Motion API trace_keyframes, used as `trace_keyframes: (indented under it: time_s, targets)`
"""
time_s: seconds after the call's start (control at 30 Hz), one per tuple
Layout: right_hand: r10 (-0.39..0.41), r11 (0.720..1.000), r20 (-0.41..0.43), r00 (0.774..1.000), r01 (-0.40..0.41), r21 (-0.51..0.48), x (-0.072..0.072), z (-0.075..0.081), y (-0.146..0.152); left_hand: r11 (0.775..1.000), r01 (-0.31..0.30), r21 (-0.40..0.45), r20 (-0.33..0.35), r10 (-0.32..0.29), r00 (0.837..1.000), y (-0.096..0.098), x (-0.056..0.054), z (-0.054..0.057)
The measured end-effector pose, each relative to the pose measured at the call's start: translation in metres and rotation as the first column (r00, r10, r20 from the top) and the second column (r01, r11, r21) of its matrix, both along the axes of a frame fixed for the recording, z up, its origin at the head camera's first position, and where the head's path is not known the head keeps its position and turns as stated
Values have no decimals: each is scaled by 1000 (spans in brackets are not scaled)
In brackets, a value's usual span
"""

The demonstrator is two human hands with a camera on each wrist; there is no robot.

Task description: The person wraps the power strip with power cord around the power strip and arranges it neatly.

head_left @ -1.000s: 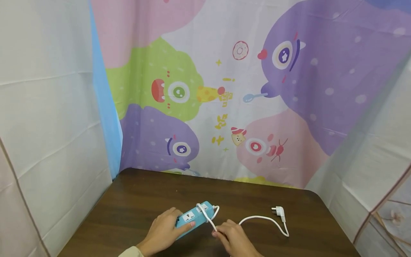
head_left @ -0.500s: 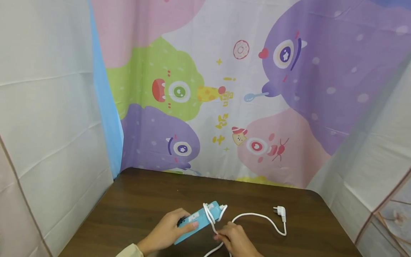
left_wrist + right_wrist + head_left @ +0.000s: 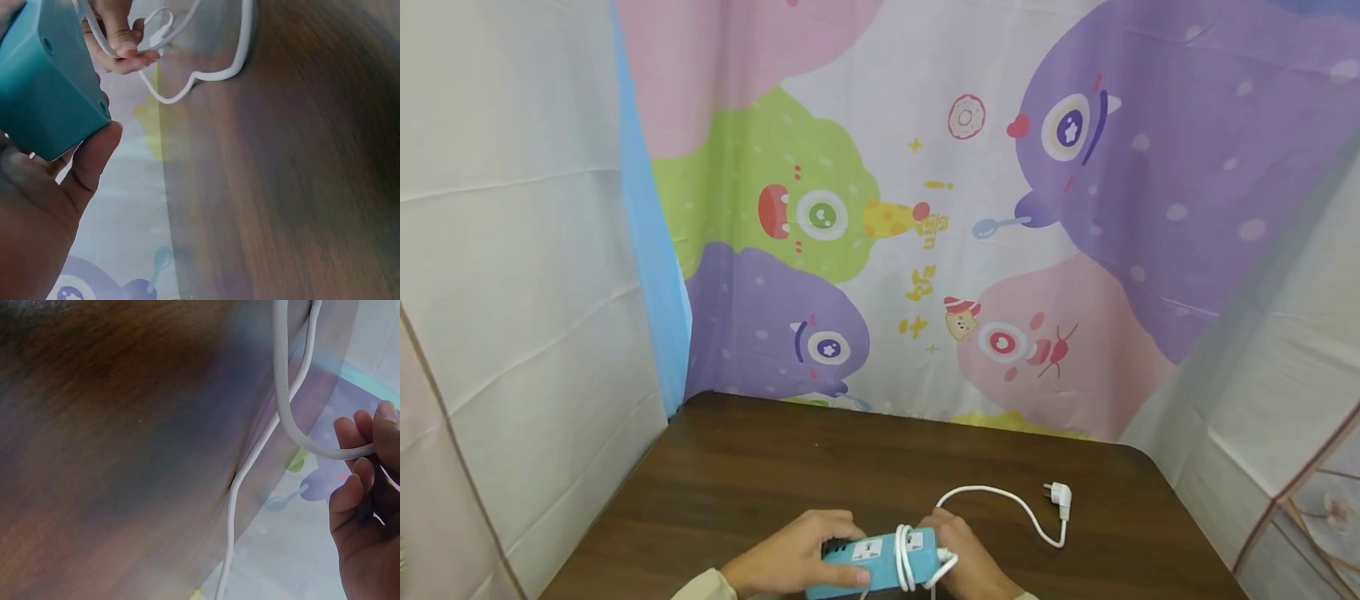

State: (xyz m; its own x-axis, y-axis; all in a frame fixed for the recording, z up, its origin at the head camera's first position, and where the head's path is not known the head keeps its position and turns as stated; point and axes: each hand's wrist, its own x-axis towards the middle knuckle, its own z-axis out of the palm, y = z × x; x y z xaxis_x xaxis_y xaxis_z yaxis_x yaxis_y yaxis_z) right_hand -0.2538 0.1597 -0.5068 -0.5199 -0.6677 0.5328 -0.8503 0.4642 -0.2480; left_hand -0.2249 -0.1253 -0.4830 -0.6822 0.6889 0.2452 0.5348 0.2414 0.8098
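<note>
A blue power strip (image 3: 882, 573) with white socket faces is tilted near the table's front edge in the head view. My left hand (image 3: 801, 552) grips its left end, the thumb along the front side. White cord (image 3: 904, 560) loops round the strip near its right end, where the cord comes out. Behind that end is my right hand (image 3: 967, 554), partly covered by the strip. In the right wrist view the fingers of my right hand (image 3: 362, 506) pinch the white cord (image 3: 284, 394). The left wrist view shows the blue end of the power strip (image 3: 53, 87) in my left hand (image 3: 37, 219).
The cord's white plug (image 3: 1060, 498) lies on the dark wooden table (image 3: 790, 467) at the right, its cord curving back toward my right hand. A cartoon-printed curtain (image 3: 895, 350) hangs behind the table, with pale cloth (image 3: 527, 275) at the left side.
The strip has come nearer the front edge and turned more level. My right hand has moved from in front of the strip to behind its right end, and more cord is wound round it.
</note>
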Motion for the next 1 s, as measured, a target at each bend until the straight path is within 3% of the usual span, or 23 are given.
trace_keyframes:
  time_s: [0.1,0.23,0.3,0.47,0.57,0.7,0.9,1.0]
  targets:
    - [16,998,100,995,-21,53,1,4,0,999,50,-16,-12,-50,999,2,1,-3]
    - [23,996,96,995,-31,83,0,5,1,995,89,-53,-47,-91,995,5,3,-6]
    - [10,994,81,997,-18,105,-1,6,1,992,94,-85,-91,-102,991,7,3,-6]
    - [-62,987,136,989,40,156,-3,7,2,981,67,-181,-200,-103,974,9,4,-5]
    - [-93,984,66,993,82,159,-3,6,3,964,21,-267,-286,-100,953,11,4,-5]
    - [-120,983,-18,993,122,137,-3,5,3,932,-56,-359,-406,-102,908,13,7,-6]
    - [-117,987,19,993,115,112,0,9,1,899,-156,-409,-479,-66,875,13,8,-11]
    - [-114,989,20,993,112,94,1,11,-2,884,-211,-417,-529,-47,847,12,8,-12]
